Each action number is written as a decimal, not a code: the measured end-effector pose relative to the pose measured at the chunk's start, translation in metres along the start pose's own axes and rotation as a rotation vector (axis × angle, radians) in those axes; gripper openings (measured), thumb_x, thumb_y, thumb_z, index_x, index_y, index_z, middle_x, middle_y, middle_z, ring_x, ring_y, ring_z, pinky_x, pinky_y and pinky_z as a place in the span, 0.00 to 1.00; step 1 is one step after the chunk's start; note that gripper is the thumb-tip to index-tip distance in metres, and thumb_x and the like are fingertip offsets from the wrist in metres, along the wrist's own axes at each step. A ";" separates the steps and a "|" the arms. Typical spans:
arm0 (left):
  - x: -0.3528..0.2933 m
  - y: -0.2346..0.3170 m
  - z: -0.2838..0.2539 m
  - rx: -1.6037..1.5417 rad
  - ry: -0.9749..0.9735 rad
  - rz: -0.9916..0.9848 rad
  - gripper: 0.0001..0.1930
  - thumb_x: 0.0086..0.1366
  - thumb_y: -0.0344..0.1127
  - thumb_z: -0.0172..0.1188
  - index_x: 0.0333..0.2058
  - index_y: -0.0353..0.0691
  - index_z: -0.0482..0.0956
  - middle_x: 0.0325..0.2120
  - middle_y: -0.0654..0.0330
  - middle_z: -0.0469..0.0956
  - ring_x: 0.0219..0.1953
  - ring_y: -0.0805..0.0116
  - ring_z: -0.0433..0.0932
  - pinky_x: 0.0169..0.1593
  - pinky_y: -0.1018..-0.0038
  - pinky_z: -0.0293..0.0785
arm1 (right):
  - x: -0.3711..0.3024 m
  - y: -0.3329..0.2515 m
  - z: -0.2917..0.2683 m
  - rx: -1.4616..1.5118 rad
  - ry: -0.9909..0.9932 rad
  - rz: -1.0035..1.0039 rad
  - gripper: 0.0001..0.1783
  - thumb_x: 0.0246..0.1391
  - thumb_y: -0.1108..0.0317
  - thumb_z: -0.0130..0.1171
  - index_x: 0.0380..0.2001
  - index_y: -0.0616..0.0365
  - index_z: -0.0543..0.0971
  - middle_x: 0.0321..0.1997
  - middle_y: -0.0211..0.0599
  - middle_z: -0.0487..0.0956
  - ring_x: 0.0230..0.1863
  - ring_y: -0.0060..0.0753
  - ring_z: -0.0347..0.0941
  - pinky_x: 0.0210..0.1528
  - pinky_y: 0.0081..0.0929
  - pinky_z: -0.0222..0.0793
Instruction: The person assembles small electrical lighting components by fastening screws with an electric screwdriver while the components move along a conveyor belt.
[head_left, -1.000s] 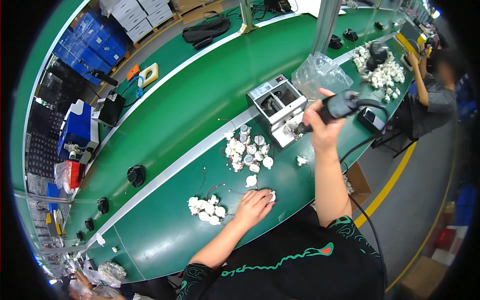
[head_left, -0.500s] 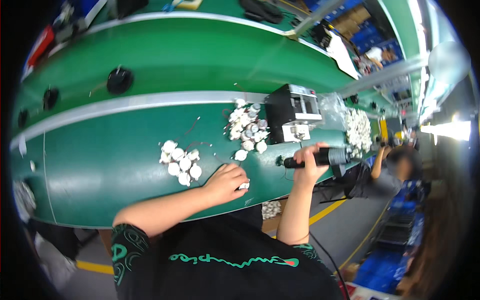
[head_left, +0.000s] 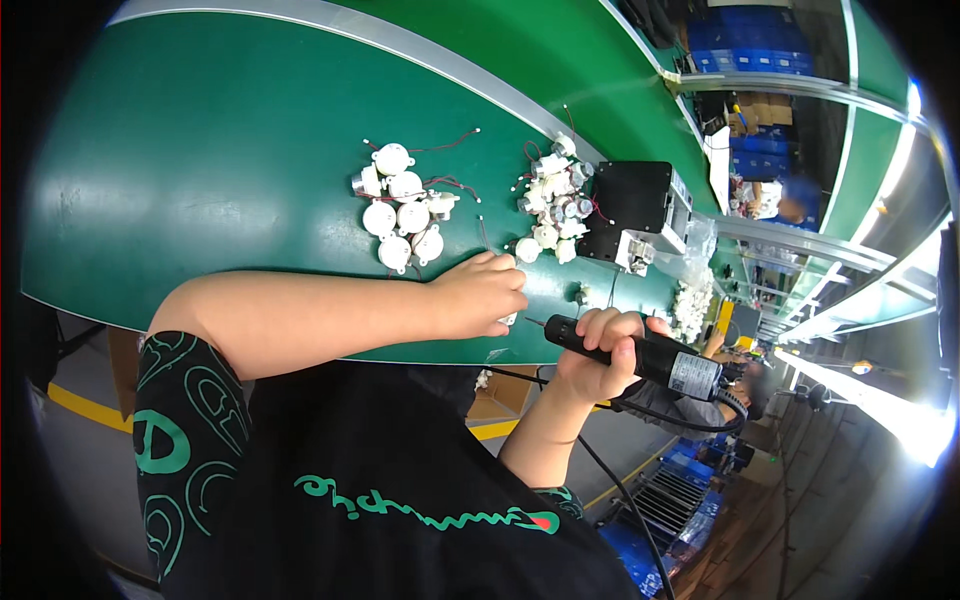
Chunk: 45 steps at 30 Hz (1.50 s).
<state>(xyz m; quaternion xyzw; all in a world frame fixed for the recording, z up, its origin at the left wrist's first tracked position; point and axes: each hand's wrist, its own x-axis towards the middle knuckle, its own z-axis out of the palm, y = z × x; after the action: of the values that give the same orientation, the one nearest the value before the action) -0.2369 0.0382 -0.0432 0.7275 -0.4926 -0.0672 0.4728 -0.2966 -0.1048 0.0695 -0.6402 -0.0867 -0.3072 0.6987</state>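
Observation:
My left hand [head_left: 483,298] rests on the green workbench [head_left: 250,130] near its front edge, fingers curled over a small white motor part [head_left: 508,319]; most of that part is hidden beneath them. In my right hand [head_left: 600,355] is a black electric screwdriver [head_left: 655,366], tilted, with its thin bit pointing left at the white part. A small gap seems to lie between bit and part. Beyond my left forearm sits a cluster of white round geared motors [head_left: 408,215] with red and black leads. A second pile of motors [head_left: 552,200] lies farther right.
A black box-shaped screw feeder [head_left: 632,205] stands behind my right hand, a clear plastic bag [head_left: 700,250] beside it. Farther right are many white parts [head_left: 692,310] and another person [head_left: 685,408]. The screwdriver's black cable [head_left: 620,495] hangs past my right arm. A cardboard box [head_left: 505,397] sits below the bench edge.
The view has turned and come closer. The screwdriver has moved from in front of the feeder toward my left hand, its bit now near the white part. My left hand still covers that part.

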 end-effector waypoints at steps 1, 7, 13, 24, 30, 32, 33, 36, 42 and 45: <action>-0.001 0.000 0.002 -0.001 0.006 -0.003 0.20 0.52 0.42 0.72 0.43 0.44 0.82 0.40 0.64 0.73 0.51 0.63 0.69 0.56 0.65 0.66 | -0.002 -0.001 0.000 0.000 -0.006 0.002 0.25 0.55 0.68 0.63 0.54 0.54 0.67 0.18 0.28 0.65 0.17 0.26 0.62 0.21 0.29 0.63; 0.002 0.000 0.010 0.026 -0.040 0.038 0.18 0.52 0.41 0.71 0.43 0.45 0.82 0.39 0.65 0.74 0.52 0.63 0.70 0.56 0.65 0.65 | -0.012 -0.003 -0.007 -0.003 -0.018 0.009 0.23 0.56 0.69 0.62 0.53 0.54 0.67 0.18 0.28 0.65 0.17 0.26 0.62 0.21 0.28 0.63; 0.004 0.000 0.011 0.120 -0.006 0.061 0.16 0.52 0.41 0.71 0.40 0.46 0.82 0.39 0.65 0.74 0.50 0.64 0.71 0.54 0.65 0.65 | -0.020 0.001 -0.010 -0.038 0.033 -0.008 0.22 0.57 0.69 0.62 0.53 0.54 0.67 0.19 0.28 0.65 0.17 0.26 0.62 0.22 0.28 0.64; 0.002 0.001 0.013 0.128 0.010 0.078 0.13 0.54 0.41 0.70 0.37 0.47 0.81 0.36 0.68 0.74 0.48 0.66 0.71 0.53 0.65 0.65 | -0.026 0.008 -0.003 -0.082 0.020 -0.054 0.24 0.57 0.67 0.63 0.55 0.53 0.68 0.19 0.28 0.64 0.17 0.25 0.61 0.22 0.28 0.65; 0.001 0.000 0.014 0.163 0.029 0.099 0.11 0.55 0.41 0.69 0.35 0.48 0.81 0.34 0.69 0.74 0.47 0.67 0.72 0.53 0.65 0.65 | -0.026 0.007 -0.002 -0.038 0.011 -0.043 0.24 0.57 0.67 0.62 0.55 0.52 0.68 0.19 0.29 0.66 0.17 0.25 0.61 0.22 0.28 0.65; 0.001 0.000 0.014 0.167 0.031 0.099 0.11 0.55 0.42 0.69 0.35 0.48 0.81 0.34 0.69 0.74 0.47 0.67 0.71 0.53 0.65 0.65 | -0.026 0.004 -0.001 -0.047 0.005 -0.063 0.23 0.57 0.68 0.61 0.55 0.52 0.68 0.19 0.29 0.66 0.17 0.25 0.61 0.22 0.27 0.65; 0.001 0.000 0.015 0.171 0.033 0.101 0.11 0.55 0.42 0.69 0.35 0.48 0.81 0.34 0.69 0.74 0.47 0.67 0.71 0.53 0.65 0.65 | -0.026 0.003 -0.001 -0.058 0.001 -0.084 0.23 0.57 0.68 0.61 0.55 0.52 0.68 0.19 0.29 0.66 0.17 0.25 0.61 0.22 0.27 0.65; 0.000 -0.001 0.014 0.177 0.021 0.085 0.11 0.56 0.43 0.68 0.35 0.48 0.81 0.34 0.69 0.75 0.47 0.67 0.71 0.53 0.66 0.65 | -0.025 0.003 -0.001 -0.056 0.003 -0.081 0.23 0.57 0.68 0.61 0.55 0.52 0.68 0.19 0.29 0.65 0.17 0.25 0.62 0.22 0.27 0.65; 0.000 0.002 0.012 0.175 0.029 0.085 0.12 0.55 0.44 0.69 0.35 0.48 0.82 0.33 0.69 0.75 0.47 0.67 0.71 0.53 0.66 0.65 | -0.021 0.007 -0.001 -0.041 0.010 -0.059 0.22 0.57 0.68 0.61 0.55 0.53 0.69 0.18 0.28 0.65 0.16 0.25 0.62 0.21 0.26 0.64; 0.001 0.003 0.010 0.169 0.009 0.076 0.12 0.55 0.44 0.69 0.36 0.49 0.82 0.34 0.69 0.75 0.47 0.67 0.71 0.53 0.66 0.65 | -0.020 0.008 -0.002 -0.056 -0.006 -0.071 0.22 0.58 0.68 0.61 0.55 0.53 0.69 0.18 0.28 0.65 0.16 0.25 0.61 0.20 0.26 0.64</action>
<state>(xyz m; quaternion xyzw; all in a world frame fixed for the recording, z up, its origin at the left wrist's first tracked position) -0.2439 0.0315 -0.0460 0.7459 -0.5214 -0.0041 0.4145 -0.3090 -0.1004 0.0519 -0.6570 -0.1028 -0.3321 0.6690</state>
